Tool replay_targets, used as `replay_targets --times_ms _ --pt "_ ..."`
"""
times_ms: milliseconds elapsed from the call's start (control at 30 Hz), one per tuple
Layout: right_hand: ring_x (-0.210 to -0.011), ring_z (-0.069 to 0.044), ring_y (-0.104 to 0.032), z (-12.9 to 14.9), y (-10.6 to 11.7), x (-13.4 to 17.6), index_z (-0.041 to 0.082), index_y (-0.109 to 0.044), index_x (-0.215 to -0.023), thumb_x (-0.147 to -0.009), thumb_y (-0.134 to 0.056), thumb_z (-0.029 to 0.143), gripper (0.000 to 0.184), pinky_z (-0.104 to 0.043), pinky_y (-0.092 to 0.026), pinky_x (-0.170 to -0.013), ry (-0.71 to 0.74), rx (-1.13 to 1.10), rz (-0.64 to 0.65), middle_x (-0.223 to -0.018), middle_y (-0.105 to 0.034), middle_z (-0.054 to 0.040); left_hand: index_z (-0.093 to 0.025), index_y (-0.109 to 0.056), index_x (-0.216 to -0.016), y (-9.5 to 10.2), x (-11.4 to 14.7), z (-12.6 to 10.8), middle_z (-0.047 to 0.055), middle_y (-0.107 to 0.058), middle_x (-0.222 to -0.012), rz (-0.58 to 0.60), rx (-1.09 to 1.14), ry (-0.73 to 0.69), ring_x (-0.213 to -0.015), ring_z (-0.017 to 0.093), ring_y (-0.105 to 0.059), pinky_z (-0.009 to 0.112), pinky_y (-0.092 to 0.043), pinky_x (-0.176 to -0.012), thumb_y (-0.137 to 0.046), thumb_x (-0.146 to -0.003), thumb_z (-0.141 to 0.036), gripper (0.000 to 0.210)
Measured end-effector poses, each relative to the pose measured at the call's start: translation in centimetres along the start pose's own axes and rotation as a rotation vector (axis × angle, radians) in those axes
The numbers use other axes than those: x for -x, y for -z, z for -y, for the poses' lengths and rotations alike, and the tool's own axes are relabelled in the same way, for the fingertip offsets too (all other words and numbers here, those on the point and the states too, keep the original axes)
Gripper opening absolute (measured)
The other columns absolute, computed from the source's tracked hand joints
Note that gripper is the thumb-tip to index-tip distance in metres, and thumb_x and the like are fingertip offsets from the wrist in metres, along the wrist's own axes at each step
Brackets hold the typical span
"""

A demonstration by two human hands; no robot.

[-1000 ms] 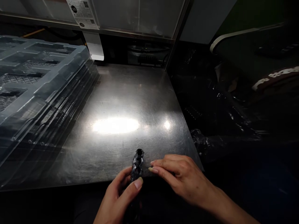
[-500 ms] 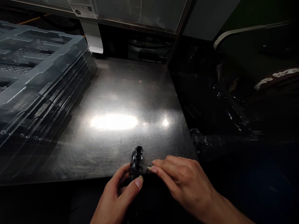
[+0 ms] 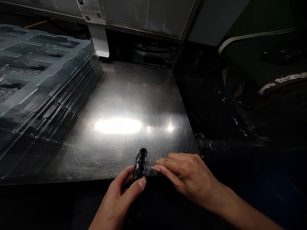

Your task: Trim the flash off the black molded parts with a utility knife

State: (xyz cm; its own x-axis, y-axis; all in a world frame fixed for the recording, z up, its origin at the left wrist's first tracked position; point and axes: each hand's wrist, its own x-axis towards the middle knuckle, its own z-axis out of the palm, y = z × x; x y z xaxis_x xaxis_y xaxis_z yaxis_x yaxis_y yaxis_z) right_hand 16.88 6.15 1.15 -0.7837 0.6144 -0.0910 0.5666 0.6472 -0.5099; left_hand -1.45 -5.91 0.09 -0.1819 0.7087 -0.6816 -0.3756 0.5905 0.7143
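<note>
Two hands are working on one small black part (image 3: pixel 140 163) at the near edge of the steel table (image 3: pixel 134 105). It is standing on end, knobbly and glossy, with round openings down its length, and its lower end is dropping below the table edge into the dark. The left hand (image 3: pixel 120 198) is curling around it from below, thumb pressing on the right side and fingers wrapping behind, so the part is being gripped firmly. The right hand (image 3: pixel 187 177) is lying knuckles-up just beside it, fingers pressed together, the tips meeting the part's right flank; whether they are pinching a thin sliver there is too small to tell. For this close fingertip work, I judge that the left hand should be keeping the part steady against the table edge while the right fingertips are working gently, under the bright reflection rather than in shadow. Well apart on the left, a stack of clear moulded trays (image 3: pixel 40 86) is sitting on the table.
</note>
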Motion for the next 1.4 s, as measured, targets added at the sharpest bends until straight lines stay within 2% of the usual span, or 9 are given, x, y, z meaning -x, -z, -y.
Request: replay_targets --times_ms 333,500,567,700,800,900,1033,1133,1400 --pt "-0.065 -0.018 -0.064 1.9 -3.0 2.1 0.022 -0.077 -0.11 -0.108 -0.054 0.03 0.024 -0.032 -0.043 -0.061 -0.041 0.048 -0.336 -0.074 -0.067 -0.002 -0.024 -0.074 -0.121 -1.0 0.2 0.3 0.007 -0.079 -0.094 -0.047 0.062 -0.007 -0.063 0.021 -0.07 0.027 -0.054 -0.054 -0.081 -0.079 -0.052 0.051" --pt "-0.075 -0.019 -0.065 1.4 -5.3 2.1 0.018 -0.075 -0.122 -0.101 -0.066 0.016 0.024 -0.033 -0.049 -0.071 -0.044 -0.071 -0.701 -0.086 -0.071 -0.0071 -0.021 -0.068 -0.132 -0.7 0.1 0.4 0.003 -0.072 -0.062 -0.013 0.082 0.053 -0.053 0.023 -0.067 0.029 -0.052 -0.051 -0.078 -0.082 -0.054 0.06" --pt "-0.073 -0.018 -0.063 1.6 -5.8 1.3 0.02 -0.075 -0.117 -0.1 -0.07 0.029 0.02 -0.029 -0.049 -0.066 -0.24 -0.416 -0.636 -0.085 -0.069 -0.0045 -0.021 -0.068 -0.131 -0.7 0.1 0.5 0.003 -0.072 -0.064 -0.006 0.08 0.046 -0.054 0.022 -0.067 0.028 -0.052 -0.05 -0.078 -0.083 -0.053 0.059" --pt "-0.061 -0.012 -0.053 2.4 -5.7 -1.4 0.017 -0.07 -0.092 -0.084 -0.085 0.052 0.04 -0.022 -0.042 -0.056 -0.541 -1.11 -0.182 -0.07 -0.059 0.0023 -0.021 -0.067 -0.132 -0.7 0.1 0.6 0.003 -0.074 -0.069 0.006 0.089 0.021 -0.054 0.021 -0.067 0.029 -0.053 -0.051 -0.078 -0.082 -0.054 0.06" --pt "-0.051 -0.006 -0.04 2.2 -5.2 -2.9 0.015 -0.063 -0.079 -0.084 -0.083 0.057 0.047 -0.019 -0.03 -0.048 -0.597 -1.394 -0.196 -0.065 -0.054 0.004 -0.022 -0.066 -0.131 -0.4 0.3 0.5 0.004 -0.077 -0.073 -0.016 0.117 0.088 -0.058 0.023 -0.071 0.031 -0.054 -0.054 -0.078 -0.083 -0.055 0.06" --pt "-0.048 -0.003 -0.029 1.8 -4.9 -2.5 0.016 -0.061 -0.084 -0.089 -0.076 0.06 0.047 -0.019 -0.02 -0.045 -0.618 -1.435 -0.393 -0.064 -0.05 0.0063 -0.021 -0.069 -0.122 0.0 0.4 0.1 0.012 -0.081 -0.11 -0.053 0.269 0.023 -0.088 0.028 -0.08 0.035 -0.059 -0.078 -0.078 -0.084 -0.049 0.048" --pt "-0.053 -0.004 -0.044 2.9 -5.3 -0.5 0.015 -0.067 -0.111 -0.09 -0.075 0.06 0.05 -0.02 -0.031 -0.049 -0.477 -1.338 -0.315 -0.091 -0.068 -0.0047 -0.021 -0.067 -0.123 -0.1 -0.2 -0.8 0.013 -0.074 -0.136 -0.109 0.459 -0.246 -0.133 0.035 -0.063 0.048 -0.043 -0.115 -0.079 -0.086 -0.042 0.044" --pt "-0.063 -0.01 -0.056 4.1 -5.8 0.1 0.021 -0.061 -0.131 -0.085 -0.081 0.06 0.064 -0.023 -0.043 -0.055 -0.407 -1.398 -0.229 -0.116 -0.067 -0.0101 -0.024 -0.067 -0.126 -0.9 -0.9 -1.1 0.01 -0.072 -0.14 -0.134 0.521 -0.3 -0.142 0.032 -0.055 0.052 -0.035 -0.122 -0.081 -0.086 -0.041 0.046" --pt "-0.065 -0.011 -0.052 4.0 -5.6 -0.1 0.019 -0.068 -0.118 -0.09 -0.079 0.052 0.045 -0.024 -0.04 -0.057 -0.426 -1.43 -0.235 -0.092 -0.068 -0.0033 -0.023 -0.062 -0.132 -2.5 -0.7 -0.5 0.009 -0.071 -0.139 -0.074 0.514 -0.248 -0.139 0.032 -0.057 0.048 -0.039 -0.121 -0.081 -0.086 -0.036 0.051"
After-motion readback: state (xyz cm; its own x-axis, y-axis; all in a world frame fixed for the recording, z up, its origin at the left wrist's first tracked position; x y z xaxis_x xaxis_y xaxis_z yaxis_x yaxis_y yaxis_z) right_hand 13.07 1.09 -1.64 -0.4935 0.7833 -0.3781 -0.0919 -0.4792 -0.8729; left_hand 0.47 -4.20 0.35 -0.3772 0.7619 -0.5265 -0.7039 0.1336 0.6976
